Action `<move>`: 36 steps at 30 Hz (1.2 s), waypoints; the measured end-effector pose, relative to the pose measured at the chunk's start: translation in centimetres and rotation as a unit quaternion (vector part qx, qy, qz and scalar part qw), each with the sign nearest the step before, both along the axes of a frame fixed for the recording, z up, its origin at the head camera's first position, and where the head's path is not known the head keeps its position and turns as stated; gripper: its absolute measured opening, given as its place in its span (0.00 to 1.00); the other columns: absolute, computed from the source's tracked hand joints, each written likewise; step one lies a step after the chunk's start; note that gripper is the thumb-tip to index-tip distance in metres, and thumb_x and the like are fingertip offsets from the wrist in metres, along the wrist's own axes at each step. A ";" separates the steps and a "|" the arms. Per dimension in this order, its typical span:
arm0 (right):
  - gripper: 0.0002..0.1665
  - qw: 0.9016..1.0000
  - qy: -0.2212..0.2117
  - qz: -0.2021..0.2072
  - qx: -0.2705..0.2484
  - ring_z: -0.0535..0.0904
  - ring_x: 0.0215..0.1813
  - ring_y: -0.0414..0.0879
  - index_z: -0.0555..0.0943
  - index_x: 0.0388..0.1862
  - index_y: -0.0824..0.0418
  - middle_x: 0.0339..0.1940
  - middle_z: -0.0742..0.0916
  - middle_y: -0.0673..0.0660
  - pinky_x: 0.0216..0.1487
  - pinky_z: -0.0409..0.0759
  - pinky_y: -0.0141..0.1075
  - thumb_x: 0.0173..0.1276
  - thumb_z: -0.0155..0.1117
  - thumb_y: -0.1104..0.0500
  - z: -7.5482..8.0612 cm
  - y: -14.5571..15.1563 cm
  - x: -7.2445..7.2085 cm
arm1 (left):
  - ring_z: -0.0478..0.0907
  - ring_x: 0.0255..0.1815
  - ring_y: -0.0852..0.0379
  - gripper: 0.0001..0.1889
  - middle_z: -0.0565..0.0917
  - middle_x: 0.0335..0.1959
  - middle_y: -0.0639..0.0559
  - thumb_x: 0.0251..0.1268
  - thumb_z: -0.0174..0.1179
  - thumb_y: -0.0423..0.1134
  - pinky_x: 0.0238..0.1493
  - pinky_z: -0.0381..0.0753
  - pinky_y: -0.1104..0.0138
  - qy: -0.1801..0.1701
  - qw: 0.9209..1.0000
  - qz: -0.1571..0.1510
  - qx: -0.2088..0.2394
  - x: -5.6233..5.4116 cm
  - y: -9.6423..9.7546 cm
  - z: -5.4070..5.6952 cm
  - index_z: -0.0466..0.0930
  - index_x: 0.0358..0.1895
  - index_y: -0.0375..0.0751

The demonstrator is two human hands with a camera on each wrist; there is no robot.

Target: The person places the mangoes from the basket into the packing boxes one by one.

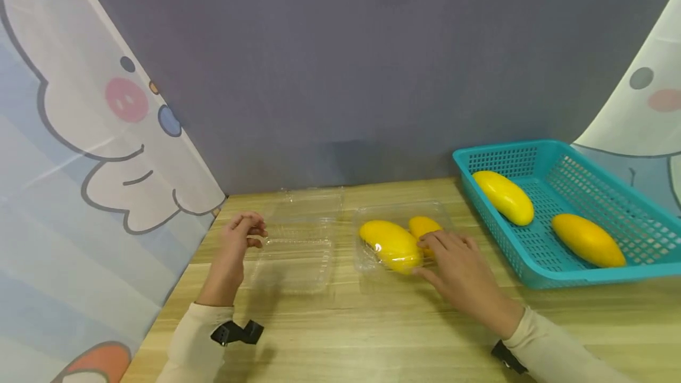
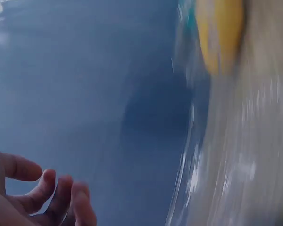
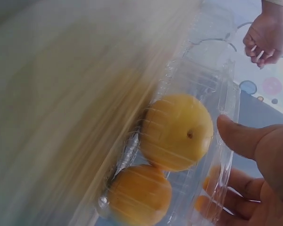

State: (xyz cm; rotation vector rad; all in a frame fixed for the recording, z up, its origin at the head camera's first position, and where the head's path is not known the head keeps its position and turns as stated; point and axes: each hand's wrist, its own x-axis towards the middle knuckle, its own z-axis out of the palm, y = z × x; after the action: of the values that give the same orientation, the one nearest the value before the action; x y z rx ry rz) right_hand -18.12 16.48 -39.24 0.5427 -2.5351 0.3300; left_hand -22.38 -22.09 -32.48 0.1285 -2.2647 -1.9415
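On the wooden table point(image 1: 372, 336), a clear box point(image 1: 366, 263) holds one yellow mango point(image 1: 391, 246) beside another mango point(image 1: 424, 226); the first lies with long axis from far left to near right; the right hand point(image 1: 463, 268) rests relaxed upon the box, probably for steadying it; the left hand point(image 1: 239, 238), loosely curled, grasps nothing, near an open empty box point(image 1: 292, 265).

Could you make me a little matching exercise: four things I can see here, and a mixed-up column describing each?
1. Left hand
2. Right hand
3. Basket
4. Container nearest the left hand

A. Turquoise, with two yellow fruits inside
B. Transparent, without fruit
C. At the filled container
D. Away from any fruit, holding nothing

Pairs: 1-D, 2-C, 3-A, 4-B
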 end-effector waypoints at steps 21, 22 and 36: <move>0.26 0.999 -0.001 -0.010 0.032 0.82 0.43 0.50 0.80 0.42 0.57 0.38 0.84 0.51 0.52 0.76 0.52 0.53 0.77 0.42 0.9 -0.2 0.0 | 0.55 0.78 0.34 0.30 0.51 0.80 0.33 0.83 0.31 0.41 0.75 0.60 0.45 -0.143 0.975 -0.130 -0.106 -3.5 -7.3 -5.1 0.39 0.79 0.31; 0.26 0.999 0.002 -0.010 0.032 0.82 0.42 0.50 0.80 0.42 0.57 0.38 0.84 0.51 0.51 0.76 0.52 0.52 0.77 0.43 1.0 -0.2 0.0 | 0.56 0.78 0.34 0.29 0.52 0.80 0.34 0.83 0.30 0.40 0.75 0.60 0.45 -0.142 0.976 -0.132 -0.104 -3.5 -7.3 -5.1 0.39 0.79 0.31; 0.22 0.998 0.015 -0.030 0.050 0.77 0.33 0.50 0.76 0.35 0.60 0.28 0.76 0.52 0.49 0.79 0.52 0.57 0.77 0.49 0.9 -0.6 -2.8 | 0.63 0.73 0.33 0.28 0.55 0.78 0.31 0.78 0.32 0.28 0.71 0.69 0.46 -0.111 0.976 -0.152 -0.107 -3.3 -7.3 -5.5 0.43 0.78 0.28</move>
State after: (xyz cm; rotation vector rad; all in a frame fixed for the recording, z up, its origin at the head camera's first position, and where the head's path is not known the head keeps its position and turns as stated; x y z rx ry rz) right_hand -20.89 15.93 -38.37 0.5029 -2.5425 0.1729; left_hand -25.67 -29.36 -38.01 -0.0298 -2.7664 -1.8812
